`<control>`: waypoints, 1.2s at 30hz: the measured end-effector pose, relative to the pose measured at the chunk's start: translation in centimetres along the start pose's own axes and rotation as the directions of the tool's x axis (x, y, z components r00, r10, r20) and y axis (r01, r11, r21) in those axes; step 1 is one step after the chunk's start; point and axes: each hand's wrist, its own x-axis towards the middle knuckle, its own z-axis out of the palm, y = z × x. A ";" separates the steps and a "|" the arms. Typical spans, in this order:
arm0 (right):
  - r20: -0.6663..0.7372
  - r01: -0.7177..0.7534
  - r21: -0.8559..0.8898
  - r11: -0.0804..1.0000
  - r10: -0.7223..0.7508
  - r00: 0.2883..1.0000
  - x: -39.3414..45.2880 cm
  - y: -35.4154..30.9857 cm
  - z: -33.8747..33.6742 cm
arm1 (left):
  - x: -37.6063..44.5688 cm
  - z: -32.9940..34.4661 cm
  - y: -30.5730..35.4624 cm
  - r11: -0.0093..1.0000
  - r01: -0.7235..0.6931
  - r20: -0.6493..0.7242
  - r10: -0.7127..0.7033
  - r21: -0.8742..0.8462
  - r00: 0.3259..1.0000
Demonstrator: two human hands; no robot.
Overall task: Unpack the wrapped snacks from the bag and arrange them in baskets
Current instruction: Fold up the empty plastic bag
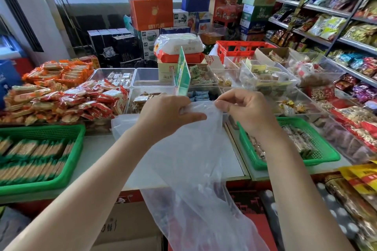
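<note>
Pinching clear plastic bag (195, 169) mouth between left hand (165, 114) and right hand (246, 110), bag hanging lengthwise below, over counter's front edge.

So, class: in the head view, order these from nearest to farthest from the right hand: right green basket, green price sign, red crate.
From the right hand:
1. Right green basket, just below-right.
2. Green price sign, up-left.
3. Red crate, behind, farthest.

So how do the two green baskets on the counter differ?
The left green basket is packed with neat rows of flat wrapped snacks; the right green basket holds fewer, looser ones, with bare floor showing. The left sits square to the counter edge, the right sits angled. Both are green slotted plastic.
</note>
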 end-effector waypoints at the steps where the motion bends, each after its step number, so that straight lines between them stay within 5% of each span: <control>1: -0.006 0.010 -0.044 0.999 -0.010 1.000 0.1 0.0 -0.1 | 0.0 0.0 0.1 0.999 0.016 0.020 -0.017 0.038 1.000; 6: -0.074 0.176 -0.292 0.940 -0.205 0.976 0.3 -1.4 0.2 | 0.4 0.4 0.0 0.993 0.064 0.072 -0.072 0.097 0.995; 11: -0.185 0.133 0.036 0.990 -0.124 0.975 0.2 -1.1 1.3 | 0.0 0.0 0.4 0.923 0.036 -0.022 -0.048 -0.383 0.999; 14: -0.223 0.086 0.181 0.980 -0.045 0.974 0.2 -1.0 1.8 | -0.1 -0.2 0.6 0.898 -0.062 -0.068 0.036 -0.435 0.997; 18: 0.036 -0.052 0.147 0.988 0.047 0.998 0.3 -0.3 1.4 | 0.0 -0.3 0.4 0.885 -0.064 -0.076 0.032 -0.461 0.997; 24: -0.074 0.028 0.092 0.995 -0.022 0.997 0.4 0.7 2.3 | 0.0 -0.2 0.2 0.877 -0.040 -0.132 -0.027 -0.479 0.991; 32: 0.069 -0.061 0.031 0.998 0.058 0.996 0.6 2.8 1.4 | -0.2 0.0 -0.9 0.898 -0.022 -0.216 -0.082 -0.440 0.973; 36: 0.115 -0.074 0.171 0.983 0.055 0.992 0.5 2.1 1.7 | -0.4 0.6 -0.8 0.889 0.001 -0.162 -0.084 -0.458 0.983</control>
